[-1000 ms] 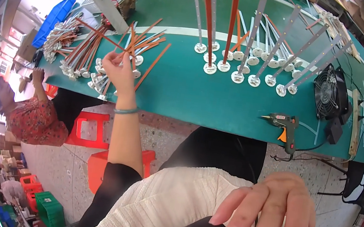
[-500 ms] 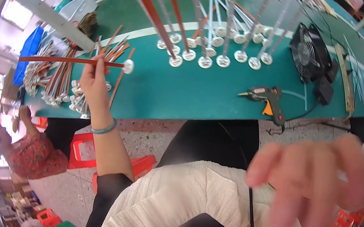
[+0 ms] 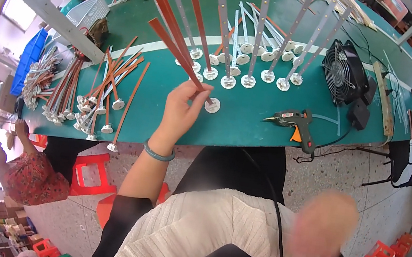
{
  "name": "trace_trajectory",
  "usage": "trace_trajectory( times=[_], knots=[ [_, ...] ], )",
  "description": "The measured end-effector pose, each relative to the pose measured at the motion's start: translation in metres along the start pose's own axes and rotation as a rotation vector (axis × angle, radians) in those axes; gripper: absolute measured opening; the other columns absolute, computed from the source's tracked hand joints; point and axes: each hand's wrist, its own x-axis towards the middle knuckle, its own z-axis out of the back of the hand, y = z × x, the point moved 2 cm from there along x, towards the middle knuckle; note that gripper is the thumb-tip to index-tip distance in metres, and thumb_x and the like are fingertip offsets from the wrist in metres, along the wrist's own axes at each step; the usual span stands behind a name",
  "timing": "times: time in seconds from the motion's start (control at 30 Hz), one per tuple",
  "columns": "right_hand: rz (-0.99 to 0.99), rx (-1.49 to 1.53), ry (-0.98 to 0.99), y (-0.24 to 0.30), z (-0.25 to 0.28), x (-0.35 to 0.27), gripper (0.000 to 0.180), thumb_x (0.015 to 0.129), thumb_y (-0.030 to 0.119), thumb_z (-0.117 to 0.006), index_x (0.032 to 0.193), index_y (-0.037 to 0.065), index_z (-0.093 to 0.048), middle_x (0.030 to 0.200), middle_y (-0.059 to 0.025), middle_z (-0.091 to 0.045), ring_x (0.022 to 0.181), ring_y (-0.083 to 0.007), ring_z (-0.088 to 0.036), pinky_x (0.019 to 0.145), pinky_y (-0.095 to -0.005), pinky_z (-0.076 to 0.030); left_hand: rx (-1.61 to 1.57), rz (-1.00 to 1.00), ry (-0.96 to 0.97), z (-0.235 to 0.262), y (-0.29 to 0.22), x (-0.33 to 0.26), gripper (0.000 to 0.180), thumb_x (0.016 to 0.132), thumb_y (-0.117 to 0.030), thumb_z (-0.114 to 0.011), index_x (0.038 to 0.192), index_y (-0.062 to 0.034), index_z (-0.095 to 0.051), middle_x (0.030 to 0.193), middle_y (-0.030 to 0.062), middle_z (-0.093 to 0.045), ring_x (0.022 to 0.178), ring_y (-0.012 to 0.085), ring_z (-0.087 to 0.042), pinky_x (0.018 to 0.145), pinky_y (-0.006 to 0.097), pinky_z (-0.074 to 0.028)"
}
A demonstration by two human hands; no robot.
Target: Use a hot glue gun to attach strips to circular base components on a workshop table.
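The strip [image 3: 181, 57] had been carried right from the pile [image 3: 100, 99] since the earlier frame. It was a long, flat red-brown strip with a round white base [image 3: 212, 105], pinched in the closed fingers of the left hand [image 3: 179, 112] and set on the green table [image 3: 248, 123] before a row of standing grey strips [image 3: 257, 36]. A glue gun [image 3: 292, 122] lay just beside. The right hand [image 3: 324, 222] was blurred; its grip could not be told.

Upright strips [image 3: 259, 37] behind, glue gun [image 3: 292, 123] rightward
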Motion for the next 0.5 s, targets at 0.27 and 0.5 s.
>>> trace_trajectory(
  times=[0.27,0.5],
  knots=[
    [-1.356,-1.191,-0.833,-0.082,0.040,-0.114,0.049,0.073,0.018,-0.087,0.109,0.001,-0.058,0.091,-0.0064,-0.062,0.082,-0.0131,-0.061,0.068,-0.0282,-0.049,0.224,-0.191,0.030,-0.004,-0.012,0.016,0.008,0.086,-0.004,-0.073,0.093,-0.0007,-0.073,0.082,0.0116,-0.067,0.074,0.0279,-0.066,0.067,0.034,-0.052],
    [-1.186,-0.521,-1.081,-0.102,0.049,-0.130,0.051,0.075,0.013,-0.086,0.115,0.000,-0.057,0.100,-0.0052,-0.065,0.084,-0.0083,-0.060,0.065,-0.0243,-0.047,0.259,-0.131,0.123,-0.005,-0.007,0.023,0.009,0.087,-0.003,-0.071,0.096,-0.0011,-0.073,0.084,0.0112,-0.070,0.076,0.0243,-0.069,0.067,0.032,-0.053]
  ],
)
